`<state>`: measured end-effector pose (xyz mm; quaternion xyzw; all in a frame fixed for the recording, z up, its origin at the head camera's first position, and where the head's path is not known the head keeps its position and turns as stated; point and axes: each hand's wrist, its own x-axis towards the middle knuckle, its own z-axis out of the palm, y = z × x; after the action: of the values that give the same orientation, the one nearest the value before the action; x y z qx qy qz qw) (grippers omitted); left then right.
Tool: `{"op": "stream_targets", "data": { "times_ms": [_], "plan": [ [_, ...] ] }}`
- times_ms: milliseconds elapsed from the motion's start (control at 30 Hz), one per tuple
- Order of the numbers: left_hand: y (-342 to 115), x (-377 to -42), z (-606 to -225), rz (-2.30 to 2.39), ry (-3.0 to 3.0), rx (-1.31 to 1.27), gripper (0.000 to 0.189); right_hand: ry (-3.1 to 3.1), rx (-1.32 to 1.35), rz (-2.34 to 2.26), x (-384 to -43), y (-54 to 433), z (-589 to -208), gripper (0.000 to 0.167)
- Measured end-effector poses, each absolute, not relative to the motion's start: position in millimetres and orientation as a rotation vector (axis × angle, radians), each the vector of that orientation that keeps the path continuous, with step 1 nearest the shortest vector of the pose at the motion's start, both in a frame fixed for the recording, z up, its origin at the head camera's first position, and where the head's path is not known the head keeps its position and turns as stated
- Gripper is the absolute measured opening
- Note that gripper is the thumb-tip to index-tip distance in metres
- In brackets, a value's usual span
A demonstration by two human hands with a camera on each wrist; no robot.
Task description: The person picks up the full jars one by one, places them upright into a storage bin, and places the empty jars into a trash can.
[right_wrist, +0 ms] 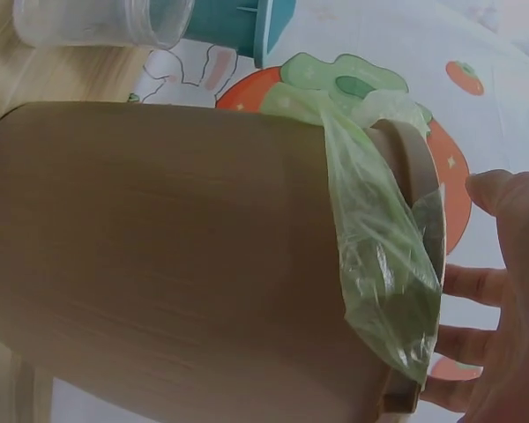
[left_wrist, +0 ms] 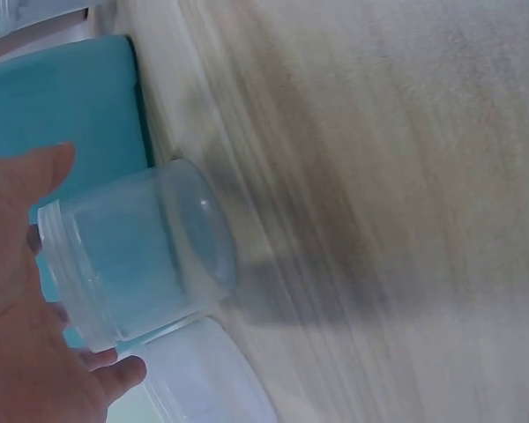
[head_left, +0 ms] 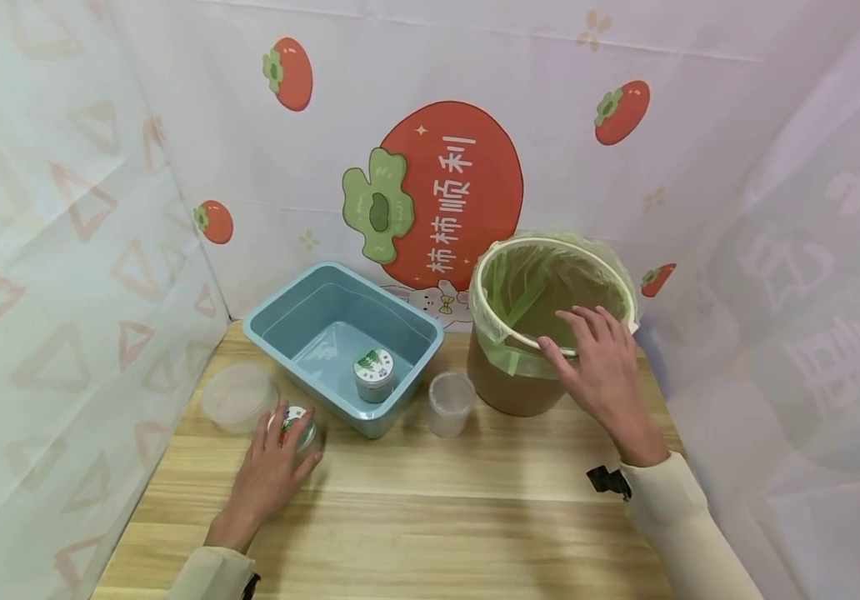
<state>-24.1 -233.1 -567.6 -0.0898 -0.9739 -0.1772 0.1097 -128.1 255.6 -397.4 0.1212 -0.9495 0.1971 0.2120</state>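
My left hand [head_left: 271, 467] is spread over a small clear jar [left_wrist: 150, 256] with a printed lid [head_left: 297, 423], beside the blue basin. In the left wrist view, the thumb stands apart from the jar while the other fingers reach round behind its top. My right hand [head_left: 601, 367] hovers at the near rim of a brown bin [head_left: 512, 383] lined with a green plastic bag [right_wrist: 383, 256]. Its fingers are spread over the bin's mouth, and the thumb lies apart from them. Nothing shows in its grasp.
Inside the blue basin [head_left: 332, 350] stands another jar [head_left: 374, 377] with a printed lid. A clear cup-shaped container [head_left: 451, 405] is between basin and bin. Left of the basin lies a wider translucent round container [head_left: 238, 400]. Printed cloth walls enclose the wooden table [head_left: 430, 525].
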Motion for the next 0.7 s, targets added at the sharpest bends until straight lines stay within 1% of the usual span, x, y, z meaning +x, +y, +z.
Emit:
{"op": "stream_targets", "data": {
  "times_ms": [200, 500, 633, 700],
  "plan": [
    [-233.3, -26.5, -572.3, -0.514, -2.824, -0.257, 0.072, -2.652, 0.328, 0.560, -126.7, 258.9, -400.4, 0.051],
    [-235.9, -30.4, -584.4, -0.501, -2.648, -0.324, 0.075, -2.650, 0.316, 0.525, -127.7, 261.9, -412.5, 0.051],
    [-236.1, -31.7, -587.3, -0.503, -2.608, -0.343, 0.077, -2.658, 0.311, 0.500, -126.8, 261.7, -415.6, 0.048],
    [-235.1, -31.1, -586.0, -0.502, -2.594, -0.351, 0.075, -2.670, 0.311, 0.496, -126.0, 261.3, -417.0, 0.045]
  ]
}}
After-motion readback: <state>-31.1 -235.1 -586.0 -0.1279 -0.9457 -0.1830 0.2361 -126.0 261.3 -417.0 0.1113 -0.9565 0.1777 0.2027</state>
